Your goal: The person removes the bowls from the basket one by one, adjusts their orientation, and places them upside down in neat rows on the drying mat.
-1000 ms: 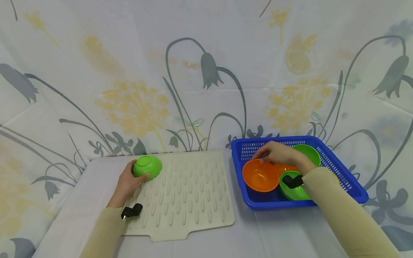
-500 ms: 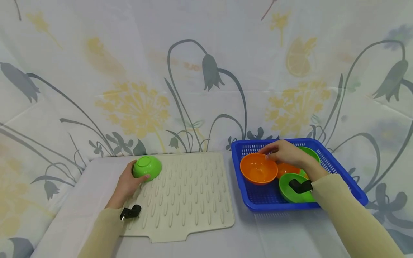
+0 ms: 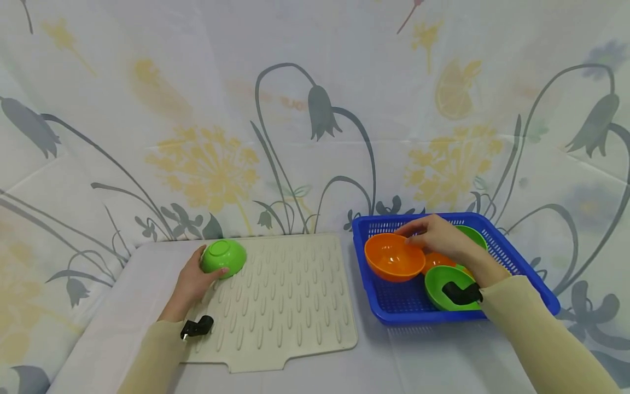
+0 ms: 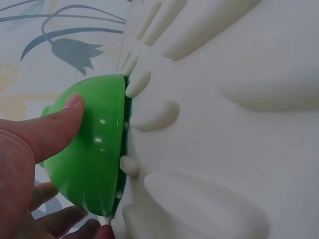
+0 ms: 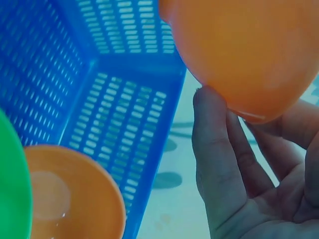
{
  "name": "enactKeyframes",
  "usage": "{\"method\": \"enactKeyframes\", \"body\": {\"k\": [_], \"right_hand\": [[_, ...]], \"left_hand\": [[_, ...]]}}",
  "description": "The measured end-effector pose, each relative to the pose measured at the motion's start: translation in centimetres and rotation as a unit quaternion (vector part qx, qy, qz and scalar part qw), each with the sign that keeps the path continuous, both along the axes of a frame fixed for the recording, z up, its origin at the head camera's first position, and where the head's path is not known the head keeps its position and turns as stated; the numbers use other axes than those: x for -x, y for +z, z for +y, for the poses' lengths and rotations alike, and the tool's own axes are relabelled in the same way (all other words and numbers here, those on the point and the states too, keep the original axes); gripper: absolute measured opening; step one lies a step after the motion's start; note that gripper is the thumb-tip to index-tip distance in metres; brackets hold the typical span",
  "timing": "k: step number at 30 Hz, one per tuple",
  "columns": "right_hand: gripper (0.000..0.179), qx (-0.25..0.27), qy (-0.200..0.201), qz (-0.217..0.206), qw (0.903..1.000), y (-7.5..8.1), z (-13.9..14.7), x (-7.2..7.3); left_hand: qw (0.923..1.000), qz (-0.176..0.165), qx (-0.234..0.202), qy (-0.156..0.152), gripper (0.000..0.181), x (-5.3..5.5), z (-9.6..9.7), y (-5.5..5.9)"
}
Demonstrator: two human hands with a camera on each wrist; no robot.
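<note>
A green bowl (image 3: 223,257) sits upside down, rim against the back left of an off-white ridged drying mat (image 3: 287,358). My left hand (image 3: 193,279) grips it from the left; in the left wrist view the thumb (image 4: 70,117) lies across its side and the fingers reach beneath. Over the left part of a blue mesh basket (image 3: 413,318), my right hand (image 3: 435,236) pinches an orange bowl (image 3: 394,257) by its rim. That bowl is tilted, its inside facing me. The right wrist view shows the thumb and fingers close on the orange bowl's edge.
Inside the basket, to the right of the held bowl, lie a green bowl (image 3: 445,287), another orange bowl (image 3: 438,262) and a green piece (image 3: 472,235) at the back. Patterned cloth (image 3: 344,164) rises behind the table.
My right hand has lifted the orange bowl slightly, up and to the left, uncovering more of the basket floor. The left hand and its green bowl have stayed put.
</note>
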State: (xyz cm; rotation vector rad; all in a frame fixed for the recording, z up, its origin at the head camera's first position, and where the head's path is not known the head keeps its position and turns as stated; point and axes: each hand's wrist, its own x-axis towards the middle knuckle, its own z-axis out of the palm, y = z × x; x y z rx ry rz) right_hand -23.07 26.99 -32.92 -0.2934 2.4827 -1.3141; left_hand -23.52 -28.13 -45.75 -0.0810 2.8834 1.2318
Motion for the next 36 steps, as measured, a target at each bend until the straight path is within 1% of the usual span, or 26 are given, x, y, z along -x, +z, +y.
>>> {"method": "enactKeyframes", "body": {"k": [2,5,7,10,14,18,21,23,25,28,32,36], "right_hand": [[0.034,0.003,-0.009,0.001,1.0,0.0,-0.3,-0.3],[0.033,-0.001,-0.018,0.011,0.9998,0.0,-0.9,-0.8],[0.032,-0.008,-0.023,0.022,0.9995,0.0,-1.3,-1.1],[0.03,-0.026,-0.027,0.038,0.9986,-0.1,-1.9,-1.7],[0.028,-0.044,-0.027,0.053,0.9973,-0.3,-2.7,-2.4],[0.027,-0.04,-0.037,0.05,0.9973,-0.3,-3.5,-3.3],[0.028,-0.026,-0.04,0.051,0.9976,-0.3,-4.4,-4.0],[0.027,-0.02,-0.04,0.057,0.9974,-0.4,-4.9,-4.5],[0.026,-0.015,-0.037,0.065,0.9971,-0.5,-5.6,-5.1],[0.024,-0.007,-0.036,0.07,0.9969,-0.8,-6.6,-5.8],[0.022,0.01,-0.029,0.074,0.9968,-1.2,-8.1,-6.6],[0.021,0.01,-0.025,0.071,0.9971,-1.8,-9.4,-7.2]], "left_hand": [[1.0,0.001,0.006,0.002,0.099,-0.1,-0.1,0.0],[0.9999,0.005,0.011,0.006,0.097,-0.5,-0.2,0.3],[0.9999,0.013,0.009,0.006,0.095,-0.9,-0.1,0.7],[0.9994,0.034,-0.001,0.003,0.091,-1.8,0.2,1.3],[0.9967,0.079,-0.015,-0.008,0.084,-3.1,1.3,2.1],[0.9898,0.135,-0.043,-0.021,0.076,-4.3,3.0,3.0],[0.9826,0.169,-0.065,-0.043,0.074,-5.2,4.6,3.7],[0.9784,0.18,-0.079,-0.065,0.073,-5.9,5.7,4.2],[0.9752,0.181,-0.091,-0.09,0.074,-6.6,6.8,4.6],[0.97,0.169,-0.116,-0.13,0.074,-7.4,8.4,5.0],[0.9604,0.143,-0.155,-0.183,0.073,-8.3,10.4,5.2],[0.9504,0.103,-0.186,-0.228,0.075,-9.3,12.4,5.2]]}}
